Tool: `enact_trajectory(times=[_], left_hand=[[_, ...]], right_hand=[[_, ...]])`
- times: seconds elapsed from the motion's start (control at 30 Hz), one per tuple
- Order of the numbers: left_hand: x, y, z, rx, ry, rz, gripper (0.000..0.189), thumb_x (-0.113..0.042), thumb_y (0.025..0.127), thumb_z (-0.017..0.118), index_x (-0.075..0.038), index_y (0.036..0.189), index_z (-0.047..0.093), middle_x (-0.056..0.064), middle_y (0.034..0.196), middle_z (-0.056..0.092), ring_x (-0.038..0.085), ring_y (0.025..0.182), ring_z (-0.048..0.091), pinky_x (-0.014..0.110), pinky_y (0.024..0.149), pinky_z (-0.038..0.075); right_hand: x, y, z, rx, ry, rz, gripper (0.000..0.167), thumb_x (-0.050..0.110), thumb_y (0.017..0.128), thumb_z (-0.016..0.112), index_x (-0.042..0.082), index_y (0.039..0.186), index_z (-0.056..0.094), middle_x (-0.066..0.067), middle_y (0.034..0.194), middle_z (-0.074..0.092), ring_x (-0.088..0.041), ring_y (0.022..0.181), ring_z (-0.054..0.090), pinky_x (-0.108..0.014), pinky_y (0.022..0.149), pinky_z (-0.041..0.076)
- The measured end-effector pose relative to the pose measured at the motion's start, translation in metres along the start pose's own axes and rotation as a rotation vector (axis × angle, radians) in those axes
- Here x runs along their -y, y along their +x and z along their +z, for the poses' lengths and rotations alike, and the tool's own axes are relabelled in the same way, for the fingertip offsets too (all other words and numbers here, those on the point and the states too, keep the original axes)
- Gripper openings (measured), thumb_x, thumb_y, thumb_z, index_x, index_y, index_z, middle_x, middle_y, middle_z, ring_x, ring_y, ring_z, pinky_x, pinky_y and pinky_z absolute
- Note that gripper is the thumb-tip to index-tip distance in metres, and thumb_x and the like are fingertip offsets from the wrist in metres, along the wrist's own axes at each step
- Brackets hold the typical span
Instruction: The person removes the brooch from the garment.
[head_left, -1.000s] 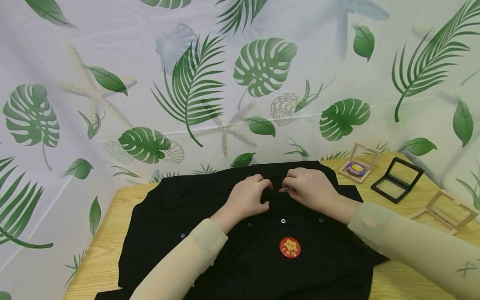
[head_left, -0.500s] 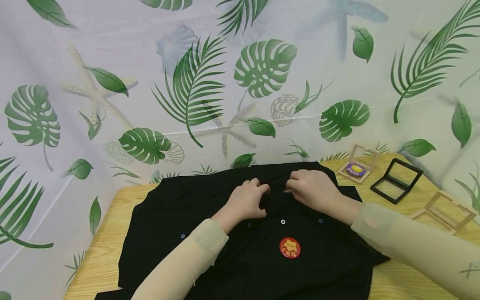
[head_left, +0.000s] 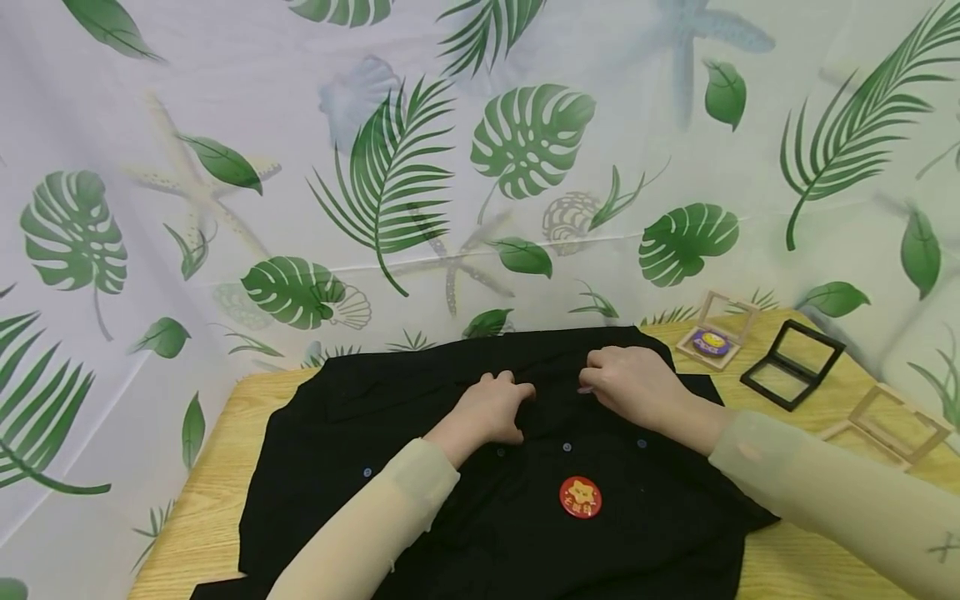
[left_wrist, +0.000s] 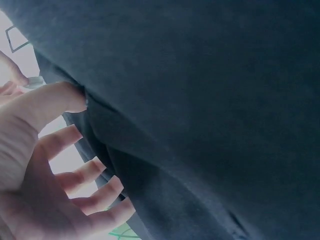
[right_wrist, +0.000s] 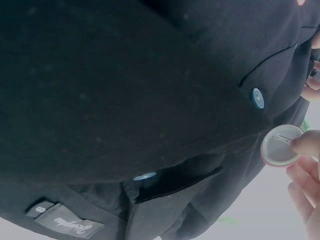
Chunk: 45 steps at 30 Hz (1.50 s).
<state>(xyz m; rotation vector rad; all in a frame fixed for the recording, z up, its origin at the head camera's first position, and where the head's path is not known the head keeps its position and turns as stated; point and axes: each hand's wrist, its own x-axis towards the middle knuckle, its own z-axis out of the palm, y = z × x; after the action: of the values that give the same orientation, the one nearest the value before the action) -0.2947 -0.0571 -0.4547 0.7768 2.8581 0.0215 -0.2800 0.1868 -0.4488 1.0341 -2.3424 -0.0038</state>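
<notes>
Right hand pinches a round white-backed badge, likely light, best rim-held, while left hand, fingers apart, is over a black cloth shirt.

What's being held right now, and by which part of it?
The right grip pinches a round pin badge at its edge, thumb against the pale back; the left grip appears to hold nothing.

A black cloth shirt with small round buttons and a pale-lettered label lies spread across the wooden table, its fabric loosely creased, the left hand over its upper part. Above its upper front, the right hand pinches a round badge with a whitish back and pinkish-red rim, pin side visible.
</notes>
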Motion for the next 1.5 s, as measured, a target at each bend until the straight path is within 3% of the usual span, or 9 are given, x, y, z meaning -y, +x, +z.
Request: enact_trajectory(times=[0.47, 0.83, 1.3, 1.5], left_hand=[[0.000, 0.003, 0.000, 0.007, -0.028, -0.003, 0.057, -0.030, 0.089, 0.087, -0.027, 0.141, 0.065, 0.009, 0.135, 0.061, 0.029, 0.113, 0.058, 0.043, 0.095, 0.057], [-0.002, 0.002, -0.002, 0.015, -0.041, -0.008, 0.057, -0.030, 0.089, 0.087, -0.028, 0.141, 0.065, 0.010, 0.137, 0.060, 0.030, 0.116, 0.058, 0.044, 0.096, 0.057], [0.000, 0.000, -0.003, 0.013, -0.060, -0.019, 0.056, -0.030, 0.089, 0.087, -0.029, 0.140, 0.065, 0.010, 0.139, 0.059, 0.032, 0.121, 0.057, 0.047, 0.096, 0.057], [0.000, -0.001, -0.002, 0.007, -0.059, -0.019, 0.056, -0.030, 0.088, 0.087, -0.029, 0.140, 0.065, 0.010, 0.139, 0.059, 0.032, 0.121, 0.057, 0.047, 0.095, 0.057]], right_hand=[[-0.012, -0.018, -0.005, 0.090, 0.022, 0.059, 0.019, -0.003, 0.078, 0.083, 0.012, 0.086, 0.075, -0.002, 0.082, 0.066, -0.018, 0.071, 0.061, -0.032, 0.059, 0.052], [-0.029, -0.035, -0.015, 0.033, -0.003, 0.113, 0.021, -0.002, 0.075, 0.086, 0.012, 0.085, 0.074, -0.002, 0.079, 0.063, -0.019, 0.067, 0.063, -0.033, 0.053, 0.051], [-0.046, -0.061, -0.031, 0.113, -0.043, 0.234, 0.016, 0.007, 0.081, 0.090, 0.011, 0.089, 0.076, -0.004, 0.081, 0.066, -0.023, 0.069, 0.066, -0.037, 0.053, 0.053], [-0.060, -0.077, -0.033, 0.060, -0.081, 0.273, 0.018, 0.009, 0.080, 0.091, 0.012, 0.089, 0.077, -0.007, 0.087, 0.071, -0.024, 0.073, 0.068, -0.037, 0.049, 0.050]])
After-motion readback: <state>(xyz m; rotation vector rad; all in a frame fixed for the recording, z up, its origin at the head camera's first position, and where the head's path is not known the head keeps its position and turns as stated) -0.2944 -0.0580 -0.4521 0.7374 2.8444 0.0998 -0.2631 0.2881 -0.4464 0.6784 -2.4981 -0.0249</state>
